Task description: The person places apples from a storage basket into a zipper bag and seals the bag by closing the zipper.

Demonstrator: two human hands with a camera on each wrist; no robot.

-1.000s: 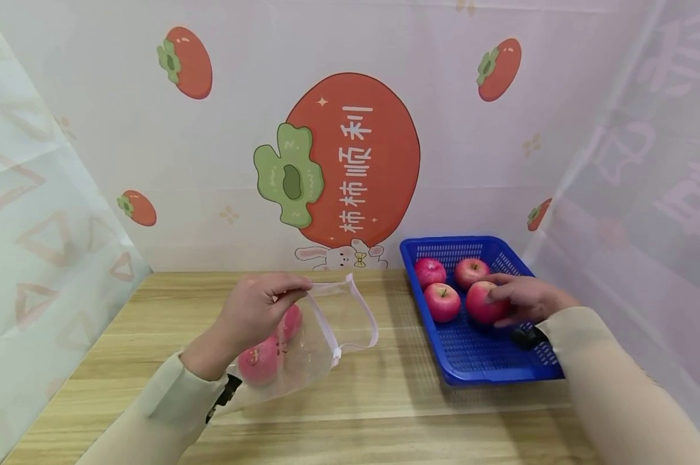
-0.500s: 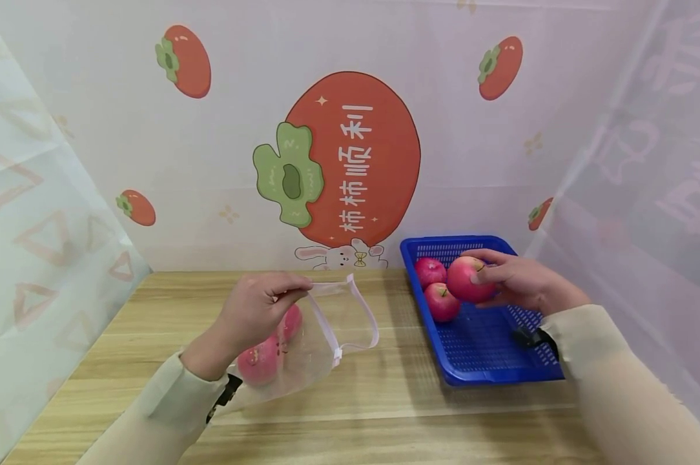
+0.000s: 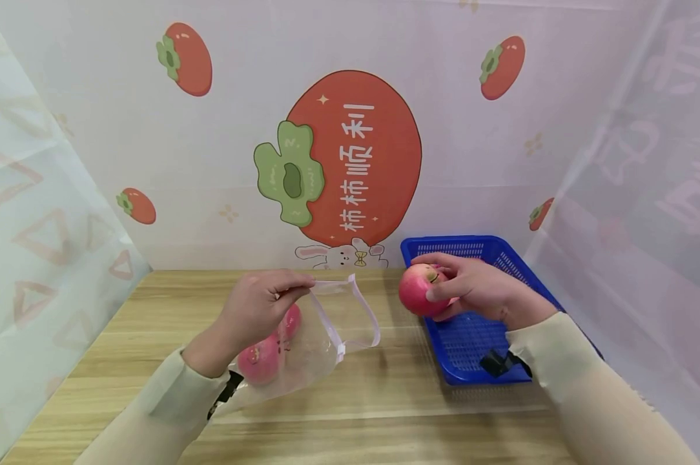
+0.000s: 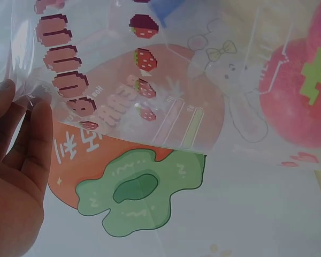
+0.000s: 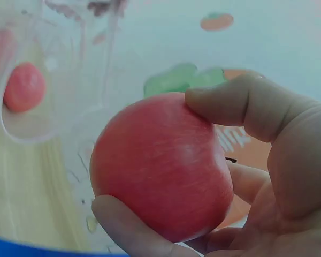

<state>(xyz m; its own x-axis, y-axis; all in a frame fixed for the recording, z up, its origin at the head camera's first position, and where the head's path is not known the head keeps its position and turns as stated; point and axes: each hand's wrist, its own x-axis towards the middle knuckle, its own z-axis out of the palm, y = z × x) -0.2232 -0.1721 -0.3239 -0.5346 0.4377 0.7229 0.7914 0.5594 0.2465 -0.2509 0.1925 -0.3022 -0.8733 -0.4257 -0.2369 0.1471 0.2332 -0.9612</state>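
Observation:
My left hand [image 3: 257, 310] pinches the edge of a clear zip bag [image 3: 312, 361] and keeps its mouth held apart, facing right. Inside the bag lie red apples [image 3: 259, 361], partly hidden behind the hand. In the left wrist view, thumb and fingers meet on the bag [image 4: 176, 69], which has pixel strawberries printed on it. My right hand [image 3: 483, 287] holds a red apple [image 3: 422, 290] above the left rim of a blue basket [image 3: 443, 361]. The right wrist view shows thumb and fingers around this apple [image 5: 160, 166], its stem toward the palm.
Other apples in the basket are mostly hidden behind the right hand. A wooden table [image 3: 385, 413] lies under the bag and basket. Behind them stands a printed backdrop [image 3: 210, 142] with persimmon drawings, and side curtains hang left and right.
My right hand has gripped an apple in the basket, lifted it and carried it left to above the basket's left rim. The left hand and the bag have stayed nearly still.

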